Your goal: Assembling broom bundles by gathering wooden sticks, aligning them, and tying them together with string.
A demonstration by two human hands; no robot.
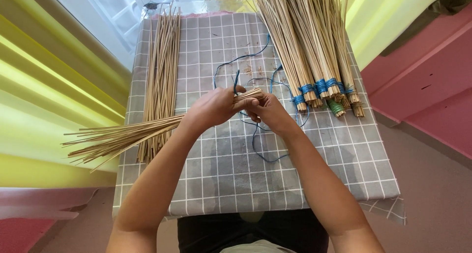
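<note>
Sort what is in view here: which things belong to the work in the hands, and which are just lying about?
In hand:
- bundle of thin sticks, gripped by the left hand
- blue string, at the right hand

Lying about:
- loose sticks on the checked cloth
- tied bundles, most bound blue, one green
- yellow wall

Matt grey checked cloth is covering the desk; dry, pale straw-like sticks are looking rough, the thin blue cord smooth.
</note>
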